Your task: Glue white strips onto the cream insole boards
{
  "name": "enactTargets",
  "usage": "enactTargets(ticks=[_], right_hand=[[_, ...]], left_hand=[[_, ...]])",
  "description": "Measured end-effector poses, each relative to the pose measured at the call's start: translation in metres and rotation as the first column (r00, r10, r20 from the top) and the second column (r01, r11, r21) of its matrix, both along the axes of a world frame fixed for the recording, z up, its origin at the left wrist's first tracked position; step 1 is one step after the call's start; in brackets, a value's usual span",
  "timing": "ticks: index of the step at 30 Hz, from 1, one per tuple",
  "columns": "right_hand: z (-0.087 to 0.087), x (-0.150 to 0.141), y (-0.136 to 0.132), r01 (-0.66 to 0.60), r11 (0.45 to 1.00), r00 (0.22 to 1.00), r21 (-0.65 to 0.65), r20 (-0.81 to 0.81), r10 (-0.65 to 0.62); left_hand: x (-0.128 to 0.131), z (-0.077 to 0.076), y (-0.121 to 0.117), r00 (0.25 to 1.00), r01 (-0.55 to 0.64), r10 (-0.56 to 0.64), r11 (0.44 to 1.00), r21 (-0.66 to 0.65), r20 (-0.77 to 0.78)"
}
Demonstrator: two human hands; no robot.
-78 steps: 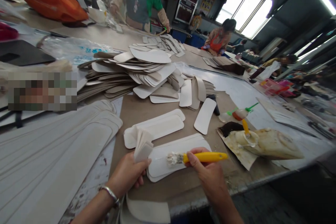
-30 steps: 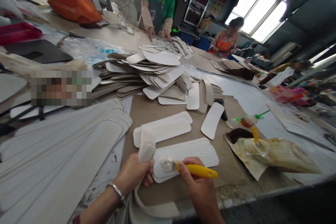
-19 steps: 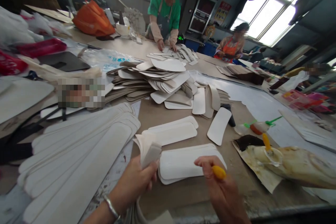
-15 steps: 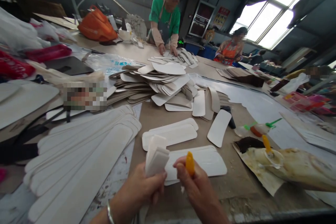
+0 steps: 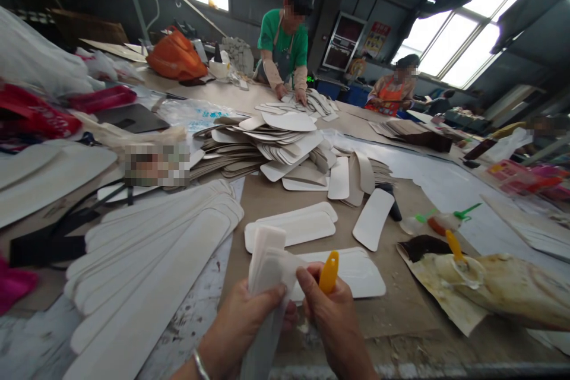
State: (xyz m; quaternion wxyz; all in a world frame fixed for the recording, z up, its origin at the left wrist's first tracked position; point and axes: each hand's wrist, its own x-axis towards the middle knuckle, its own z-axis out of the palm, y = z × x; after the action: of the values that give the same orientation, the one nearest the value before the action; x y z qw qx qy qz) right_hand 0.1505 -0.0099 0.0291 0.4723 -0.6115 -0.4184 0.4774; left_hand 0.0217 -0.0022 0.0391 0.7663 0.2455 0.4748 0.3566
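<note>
My left hand is wrapped round a bundle of thin white strips, which stands up above the thumb and runs down below the hand. My right hand grips a yellow-handled brush, handle end up; its lower end is mostly hidden by the fingers. Thumb and forefinger of that same hand pinch the edge of one strip, pulled sideways from the bundle. Behind my hands, white rounded panels lie stacked on brown board, with another pair of panels farther back.
Long white panels lie fanned out at left. A large pile of pieces stands mid-table. At right are a stained glue container with a yellow handle in it and small bottles. A co-worker in green handles pieces across the table.
My right hand has come up to the bundle and now pinches a strip's edge, drawing it to the right. The brush stays in that hand. The view has shifted slightly.
</note>
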Motion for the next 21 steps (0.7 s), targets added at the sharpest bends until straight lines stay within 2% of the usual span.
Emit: enactTargets(ticks=[3, 6, 10, 13, 15, 18, 19, 21], right_hand=[[-0.005, -0.006, -0.004, -0.041, 0.995, 0.980, -0.095, -0.199, 0.022], [-0.006, -0.002, -0.010, 0.030, 0.996, 0.978, -0.084, -0.202, -0.047], [0.004, 0.035, -0.016, 0.142, 0.988, 0.979, -0.057, -0.138, -0.149], [0.019, 0.073, -0.020, 0.139, 0.986, 0.986, -0.092, -0.074, -0.146], [0.030, 0.091, -0.023, 0.061, 0.988, 0.998, -0.145, -0.008, -0.063], [0.044, 0.099, -0.020, -0.174, 0.949, 0.979, -0.262, 0.056, 0.195], [0.047, 0.097, -0.016, -0.270, 0.916, 0.948, -0.296, 0.085, 0.307], [0.048, 0.089, -0.004, -0.435, 0.837, 0.839, -0.332, 0.189, 0.511]], left_hand=[[0.011, -0.004, -0.002, 0.997, -0.070, 0.070, 0.997, 0.012, 0.017], [0.017, -0.008, -0.007, 0.999, -0.037, 0.037, 0.999, -0.028, 0.014], [0.005, -0.013, -0.013, 0.994, -0.013, 0.015, 1.000, 0.019, -0.112], [-0.011, -0.018, -0.009, 0.945, -0.118, 0.147, 0.986, 0.116, -0.291], [-0.016, -0.023, -0.003, 0.901, -0.152, 0.195, 0.978, 0.140, -0.388], [-0.014, -0.032, 0.008, 0.895, -0.061, 0.082, 0.996, 0.063, -0.438], [-0.011, -0.035, 0.011, 0.900, -0.021, 0.033, 0.999, 0.032, -0.435], [-0.006, -0.040, 0.017, 0.909, 0.042, -0.043, 0.999, -0.012, -0.414]])
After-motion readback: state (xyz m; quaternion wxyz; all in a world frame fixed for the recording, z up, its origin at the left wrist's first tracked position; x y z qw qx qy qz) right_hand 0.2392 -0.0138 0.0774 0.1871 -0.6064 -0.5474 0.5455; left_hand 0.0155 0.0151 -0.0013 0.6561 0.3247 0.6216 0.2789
